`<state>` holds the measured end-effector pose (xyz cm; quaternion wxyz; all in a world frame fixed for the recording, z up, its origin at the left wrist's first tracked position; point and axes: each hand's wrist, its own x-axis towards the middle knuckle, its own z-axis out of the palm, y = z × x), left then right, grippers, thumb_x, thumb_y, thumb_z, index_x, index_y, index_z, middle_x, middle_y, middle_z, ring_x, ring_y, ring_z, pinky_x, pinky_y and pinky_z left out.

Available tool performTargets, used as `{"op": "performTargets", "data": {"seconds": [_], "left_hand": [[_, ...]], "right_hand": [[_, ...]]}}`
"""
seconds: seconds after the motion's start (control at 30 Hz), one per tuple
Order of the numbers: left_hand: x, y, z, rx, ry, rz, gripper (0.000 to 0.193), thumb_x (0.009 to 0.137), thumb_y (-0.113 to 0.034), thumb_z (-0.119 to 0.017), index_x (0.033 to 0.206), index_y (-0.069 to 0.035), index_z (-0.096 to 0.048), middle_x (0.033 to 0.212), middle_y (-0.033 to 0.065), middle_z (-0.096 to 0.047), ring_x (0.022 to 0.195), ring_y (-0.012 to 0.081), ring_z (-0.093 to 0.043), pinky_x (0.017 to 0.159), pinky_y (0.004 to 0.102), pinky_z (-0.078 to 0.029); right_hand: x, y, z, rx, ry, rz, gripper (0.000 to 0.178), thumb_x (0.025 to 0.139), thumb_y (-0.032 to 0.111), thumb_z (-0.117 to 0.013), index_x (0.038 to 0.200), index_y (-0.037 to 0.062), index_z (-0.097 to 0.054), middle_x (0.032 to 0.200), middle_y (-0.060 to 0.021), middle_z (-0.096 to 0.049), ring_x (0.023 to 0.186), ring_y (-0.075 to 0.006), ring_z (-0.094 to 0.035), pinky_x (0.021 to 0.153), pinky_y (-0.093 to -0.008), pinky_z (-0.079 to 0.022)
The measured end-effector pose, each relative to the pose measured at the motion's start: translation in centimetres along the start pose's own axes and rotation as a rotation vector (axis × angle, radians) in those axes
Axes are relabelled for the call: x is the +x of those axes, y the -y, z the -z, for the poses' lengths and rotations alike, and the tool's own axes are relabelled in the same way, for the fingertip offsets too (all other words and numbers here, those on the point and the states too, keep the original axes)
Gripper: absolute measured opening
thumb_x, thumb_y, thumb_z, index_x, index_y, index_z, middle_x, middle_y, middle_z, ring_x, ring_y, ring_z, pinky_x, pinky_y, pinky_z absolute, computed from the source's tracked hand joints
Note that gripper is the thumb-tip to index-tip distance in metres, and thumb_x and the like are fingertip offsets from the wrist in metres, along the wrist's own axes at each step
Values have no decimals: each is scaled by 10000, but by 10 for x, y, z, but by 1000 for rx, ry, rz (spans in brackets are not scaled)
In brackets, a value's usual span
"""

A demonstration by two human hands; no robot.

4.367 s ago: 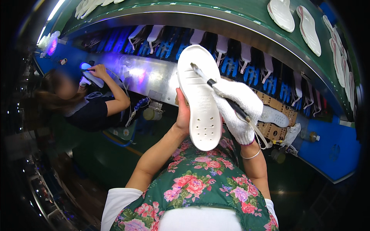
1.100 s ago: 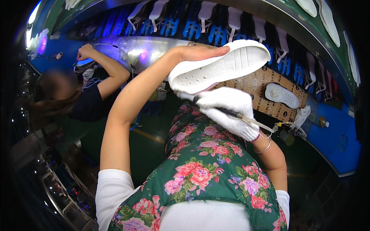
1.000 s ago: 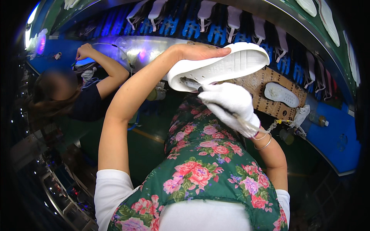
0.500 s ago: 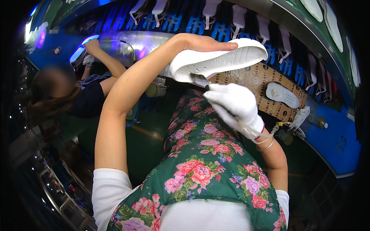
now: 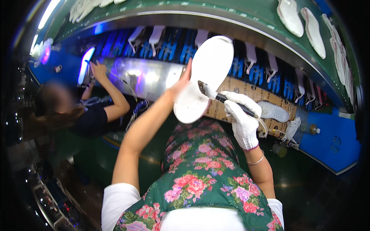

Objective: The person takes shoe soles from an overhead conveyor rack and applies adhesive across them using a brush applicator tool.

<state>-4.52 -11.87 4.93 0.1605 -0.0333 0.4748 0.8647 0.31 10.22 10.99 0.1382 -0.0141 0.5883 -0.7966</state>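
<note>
A white shoe sole is held up in front of me, tilted, with its long face toward me. My bare left hand grips it by its left edge, the fingers partly behind it. In my right hand, which wears a white knit glove, is a brush with a dark handle and a thin tube trailing from it. The bristles lie over the middle of the sole; whether they touch it I cannot tell. Another white sole rests on printed cardboard beyond my right hand.
Pale straps and blue clips hang along a rack ahead, under a green shelf or belt bearing white soles. A blue table with a bottle stands at right. At left a co-worker handles a blue-lit piece.
The sole has been turned from lying sideways with its hollow side showing to standing more upright. My left arm has dropped lower, and the brush now points up and left.
</note>
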Motion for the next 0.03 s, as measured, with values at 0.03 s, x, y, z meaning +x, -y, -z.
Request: {"op": "performTargets", "data": {"seconds": [0.03], "left_hand": [[-2,9,-7,79,-40,-192,871,937,-737,-379,1602,-206,-191,1643,87,-236,1492,259,-269,1208,523,-253]], "right_hand": [[4,4,0,4,-2,27,232,876,-8,-684,1106,-22,-716,1025,-111,-730,745,-84,-618,652,-213,-504]]}}
